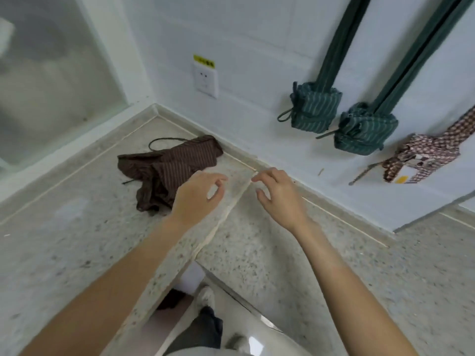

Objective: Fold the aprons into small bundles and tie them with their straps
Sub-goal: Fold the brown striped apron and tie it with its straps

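A brown striped apron (169,167) lies crumpled on the speckled counter (77,240) in the far corner, with a thin dark strap looping behind it. My left hand (198,195) hovers just right of it, fingers loosely curled and holding nothing. About a hand's width further right, my right hand (279,194) also hangs over the counter with relaxed, empty fingers. On the wall to the right hang two green striped bundles (314,106) (366,129), tied up, and a brown patterned bundle (424,158).
A white wall socket (205,78) sits above the counter corner. A frosted window (46,73) fills the left side. The counter has a seam running between my hands and a front edge, with my legs and shoes (205,296) visible below.
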Available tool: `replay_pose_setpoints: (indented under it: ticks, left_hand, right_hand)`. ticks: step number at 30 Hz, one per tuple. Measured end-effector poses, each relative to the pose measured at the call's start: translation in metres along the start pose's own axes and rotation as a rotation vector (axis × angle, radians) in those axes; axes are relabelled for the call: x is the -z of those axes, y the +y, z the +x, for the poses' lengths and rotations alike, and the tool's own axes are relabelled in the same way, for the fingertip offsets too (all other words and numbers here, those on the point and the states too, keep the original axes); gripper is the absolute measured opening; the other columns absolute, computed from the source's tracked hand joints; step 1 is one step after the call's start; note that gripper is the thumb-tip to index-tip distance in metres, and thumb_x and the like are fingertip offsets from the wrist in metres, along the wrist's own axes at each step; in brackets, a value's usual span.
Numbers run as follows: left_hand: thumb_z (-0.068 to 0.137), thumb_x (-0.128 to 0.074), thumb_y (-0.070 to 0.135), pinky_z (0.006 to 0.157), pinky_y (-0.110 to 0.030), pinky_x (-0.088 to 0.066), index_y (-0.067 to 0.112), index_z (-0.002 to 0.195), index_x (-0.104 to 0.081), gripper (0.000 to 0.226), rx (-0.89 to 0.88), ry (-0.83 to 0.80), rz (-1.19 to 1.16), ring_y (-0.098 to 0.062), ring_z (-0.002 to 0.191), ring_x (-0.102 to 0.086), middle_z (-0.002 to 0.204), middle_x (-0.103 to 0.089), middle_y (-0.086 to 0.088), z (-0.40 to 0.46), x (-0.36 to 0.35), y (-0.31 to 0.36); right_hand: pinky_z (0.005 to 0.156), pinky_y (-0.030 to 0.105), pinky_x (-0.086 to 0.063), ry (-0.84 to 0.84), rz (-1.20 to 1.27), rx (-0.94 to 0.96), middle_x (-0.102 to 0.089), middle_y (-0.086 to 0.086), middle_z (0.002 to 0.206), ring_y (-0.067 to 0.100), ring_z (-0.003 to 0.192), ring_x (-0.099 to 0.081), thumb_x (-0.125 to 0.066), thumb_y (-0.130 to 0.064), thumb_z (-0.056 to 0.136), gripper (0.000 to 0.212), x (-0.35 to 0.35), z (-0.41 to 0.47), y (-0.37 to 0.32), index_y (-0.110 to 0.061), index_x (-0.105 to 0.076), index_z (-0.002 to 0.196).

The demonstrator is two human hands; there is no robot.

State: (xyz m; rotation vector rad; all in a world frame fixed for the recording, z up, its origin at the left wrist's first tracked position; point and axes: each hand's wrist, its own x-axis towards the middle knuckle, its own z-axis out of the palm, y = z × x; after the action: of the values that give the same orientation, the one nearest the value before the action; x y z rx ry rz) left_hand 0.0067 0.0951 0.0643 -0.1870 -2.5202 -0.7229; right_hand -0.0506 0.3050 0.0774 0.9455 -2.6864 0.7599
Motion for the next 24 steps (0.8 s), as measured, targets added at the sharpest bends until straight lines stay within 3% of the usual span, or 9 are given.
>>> replay_pose_setpoints:
  ticks: [2,5,8,10,13,16,21,24]
  left_hand:
    - [0.087,-0.059,0.027,0.082,-0.035,-0.051,0.017,0.117,-0.061,0.031,0.262,-0.145,0.046,-0.017,0.103,-0.054,0.104,-0.063,0.002,-0.024,0.010,-0.042]
    - [0.087,-0.063,0.033,0.095,-0.035,-0.039,0.017,0.130,-0.049,0.048,0.550,-0.242,0.139,-0.024,0.120,-0.043,0.126,-0.053,-0.005,-0.045,0.028,-0.109]
    - [0.088,-0.060,0.035,0.100,-0.036,-0.034,0.017,0.132,-0.045,0.050,0.731,-0.222,0.141,-0.026,0.125,-0.037,0.132,-0.047,-0.008,-0.042,0.044,-0.169]
    - [0.089,-0.059,0.032,0.103,-0.038,-0.033,0.017,0.134,-0.044,0.049,0.790,-0.245,0.143,-0.028,0.126,-0.036,0.134,-0.044,-0.009,-0.033,0.051,-0.207]
    - [0.089,-0.059,0.030,0.105,-0.037,-0.033,0.017,0.136,-0.043,0.051,0.749,-0.311,0.129,-0.028,0.128,-0.036,0.138,-0.041,-0.010,-0.013,0.052,-0.253]
    - [0.091,-0.057,0.031,0.107,-0.036,-0.028,0.019,0.138,-0.041,0.051,0.646,-0.365,0.114,-0.027,0.131,-0.033,0.141,-0.039,-0.007,0.012,0.047,-0.293]
    - [0.090,-0.058,0.023,0.110,-0.033,-0.024,0.017,0.140,-0.037,0.054,0.515,-0.446,0.101,-0.024,0.133,-0.029,0.145,-0.036,-0.005,0.052,0.024,-0.333]
    - [0.086,-0.063,0.026,0.113,-0.041,-0.024,0.022,0.144,-0.030,0.066,0.401,-0.574,0.071,-0.025,0.137,-0.022,0.150,-0.028,-0.004,0.073,0.001,-0.349]
  right_hand:
    - [0.092,0.035,-0.040,-0.243,-0.017,0.027,-0.050,0.008,0.127,0.028,0.118,-0.044,-0.057,-0.017,0.089,0.035,-0.032,0.020,-0.013,-0.016,-0.055,0.124]
    - [0.098,0.031,-0.032,-0.526,0.033,0.044,-0.037,0.006,0.139,0.026,0.125,-0.034,-0.054,-0.032,0.093,0.048,-0.088,0.059,-0.038,-0.021,-0.040,0.138]
    - [0.104,0.034,-0.033,-0.651,0.220,-0.084,-0.035,0.008,0.141,0.027,0.127,-0.036,-0.055,-0.044,0.090,0.061,-0.138,0.095,-0.059,-0.023,-0.032,0.142]
    - [0.106,0.038,-0.035,-0.631,0.371,-0.226,-0.032,0.010,0.143,0.027,0.130,-0.036,-0.059,-0.049,0.086,0.070,-0.170,0.120,-0.071,-0.023,-0.029,0.144]
    - [0.108,0.046,-0.033,-0.528,0.442,-0.434,-0.019,0.013,0.150,0.034,0.135,-0.028,-0.065,-0.056,0.078,0.087,-0.212,0.153,-0.085,-0.025,-0.020,0.147]
    - [0.108,0.060,-0.023,-0.579,0.335,-0.572,0.004,0.011,0.156,0.039,0.141,-0.003,-0.067,-0.067,0.068,0.107,-0.253,0.185,-0.097,-0.037,-0.002,0.148]
    - [0.107,0.066,-0.007,-0.692,-0.034,-0.471,0.017,0.015,0.155,0.038,0.142,0.013,-0.064,-0.072,0.065,0.118,-0.296,0.200,-0.107,-0.039,0.017,0.145]
    - [0.110,0.064,0.003,-0.735,-0.184,-0.390,0.015,0.016,0.155,0.039,0.141,0.018,-0.062,-0.072,0.067,0.117,-0.309,0.191,-0.084,-0.037,0.017,0.145]
